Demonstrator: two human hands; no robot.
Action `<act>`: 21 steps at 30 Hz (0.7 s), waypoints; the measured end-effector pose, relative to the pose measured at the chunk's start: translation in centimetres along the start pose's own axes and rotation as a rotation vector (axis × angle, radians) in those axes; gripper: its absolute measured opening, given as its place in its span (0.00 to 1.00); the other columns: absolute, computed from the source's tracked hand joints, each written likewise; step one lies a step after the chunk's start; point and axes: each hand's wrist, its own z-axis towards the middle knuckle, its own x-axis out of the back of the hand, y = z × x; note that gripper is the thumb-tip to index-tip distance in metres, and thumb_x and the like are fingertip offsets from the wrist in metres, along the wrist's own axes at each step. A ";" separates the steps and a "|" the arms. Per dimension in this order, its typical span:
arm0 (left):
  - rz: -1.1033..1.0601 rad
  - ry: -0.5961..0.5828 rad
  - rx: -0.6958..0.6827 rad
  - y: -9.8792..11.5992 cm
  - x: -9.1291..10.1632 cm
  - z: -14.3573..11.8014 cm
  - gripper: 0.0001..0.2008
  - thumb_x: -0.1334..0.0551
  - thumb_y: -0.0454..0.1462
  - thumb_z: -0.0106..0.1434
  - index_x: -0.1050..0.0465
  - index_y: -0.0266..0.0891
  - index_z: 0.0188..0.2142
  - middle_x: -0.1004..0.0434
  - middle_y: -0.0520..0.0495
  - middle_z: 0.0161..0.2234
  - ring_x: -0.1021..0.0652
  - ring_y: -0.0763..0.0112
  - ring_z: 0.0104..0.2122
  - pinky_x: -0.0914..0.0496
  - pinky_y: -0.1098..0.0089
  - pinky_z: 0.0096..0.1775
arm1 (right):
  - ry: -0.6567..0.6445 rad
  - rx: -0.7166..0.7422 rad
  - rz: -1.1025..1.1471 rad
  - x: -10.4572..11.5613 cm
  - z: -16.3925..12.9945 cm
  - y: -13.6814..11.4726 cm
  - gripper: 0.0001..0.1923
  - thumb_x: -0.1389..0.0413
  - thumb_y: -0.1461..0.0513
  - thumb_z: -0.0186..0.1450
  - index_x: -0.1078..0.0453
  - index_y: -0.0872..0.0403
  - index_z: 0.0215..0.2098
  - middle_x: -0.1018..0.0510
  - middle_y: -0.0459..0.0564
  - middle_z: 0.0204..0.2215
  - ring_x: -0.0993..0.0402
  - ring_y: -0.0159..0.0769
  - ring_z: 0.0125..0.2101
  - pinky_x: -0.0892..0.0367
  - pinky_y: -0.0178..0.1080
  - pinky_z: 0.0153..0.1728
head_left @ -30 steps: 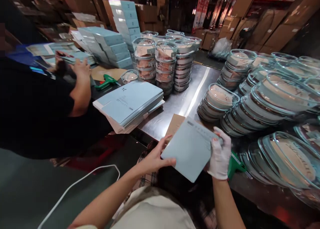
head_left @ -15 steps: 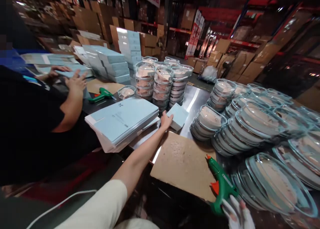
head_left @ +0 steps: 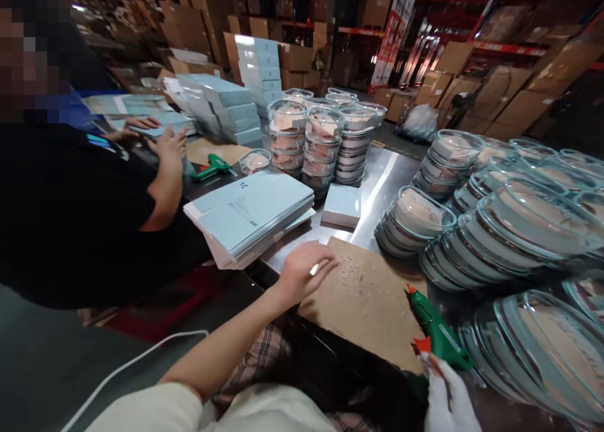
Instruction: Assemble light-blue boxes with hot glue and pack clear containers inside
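My left hand (head_left: 304, 271) hovers bare and empty, fingers loosely curled, over the left edge of a brown cardboard sheet (head_left: 368, 303) on the steel table (head_left: 377, 180). My right hand (head_left: 448, 397), in a white glove, sits at the bottom edge and grips the handle of a green glue gun (head_left: 436, 331) whose orange nozzle points up across the cardboard. A small light-blue box (head_left: 342, 205) rests on the table beyond the cardboard. To its left lies a stack of flat light-blue box blanks (head_left: 250, 215).
A person in black (head_left: 80, 212) works at the left, hands on blue sheets, with a second green glue gun (head_left: 212, 166) nearby. Stacks of lidded glass bowls (head_left: 323, 143) stand behind; rows of glass dishes (head_left: 509, 231) fill the right. Piled blue boxes (head_left: 226, 108) are at the back.
My left hand set the small blue box down on the table and drew back to the cardboard. My right hand let go of the box and took hold of the green glue gun.
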 end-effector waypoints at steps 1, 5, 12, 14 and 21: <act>0.028 0.026 0.029 0.0 0.9 -0.6 0.10 0.38 0.42 0.74 0.18 0.44 0.41 0.13 0.44 0.40 0.15 0.57 0.45 0.25 0.58 0.55 | 0.019 0.072 0.035 -0.5 1.1 -1.0 0.18 0.45 0.49 0.74 0.23 0.49 0.52 0.15 0.56 0.50 0.19 0.55 0.50 0.27 0.51 0.54; 0.134 -0.074 0.206 -2.2 0.0 0.9 0.19 0.40 0.43 0.75 0.26 0.42 0.61 0.16 0.39 0.54 0.18 0.56 0.54 0.25 0.58 0.56 | 0.016 0.480 0.069 -2.3 8.9 -6.4 0.14 0.46 0.54 0.75 0.23 0.50 0.51 0.16 0.56 0.48 0.20 0.48 0.48 0.30 0.49 0.55; 0.422 -0.433 0.299 -8.0 -10.1 10.8 0.38 0.33 0.42 0.68 0.42 0.40 0.73 0.48 0.31 0.76 0.50 0.32 0.76 0.54 0.31 0.70 | 0.024 0.580 -0.629 -6.2 24.7 -15.8 0.25 0.43 0.55 0.69 0.31 0.60 0.59 0.25 0.66 0.59 0.32 0.55 0.54 0.38 0.48 0.48; 0.462 -0.472 0.317 -9.4 -10.8 11.7 0.39 0.30 0.43 0.66 0.38 0.38 0.72 0.47 0.28 0.75 0.50 0.27 0.75 0.56 0.28 0.69 | -0.004 0.599 -0.720 -6.6 26.4 -16.3 0.22 0.41 0.56 0.68 0.29 0.60 0.55 0.23 0.66 0.55 0.32 0.53 0.52 0.40 0.45 0.46; 0.497 -0.570 0.186 -12.1 -8.9 10.7 0.37 0.28 0.48 0.63 0.33 0.43 0.68 0.44 0.35 0.75 0.49 0.32 0.75 0.56 0.37 0.72 | -0.013 0.605 -0.762 -6.2 27.0 -14.6 0.11 0.41 0.58 0.69 0.24 0.56 0.46 0.20 0.59 0.45 0.28 0.44 0.40 0.44 0.41 0.38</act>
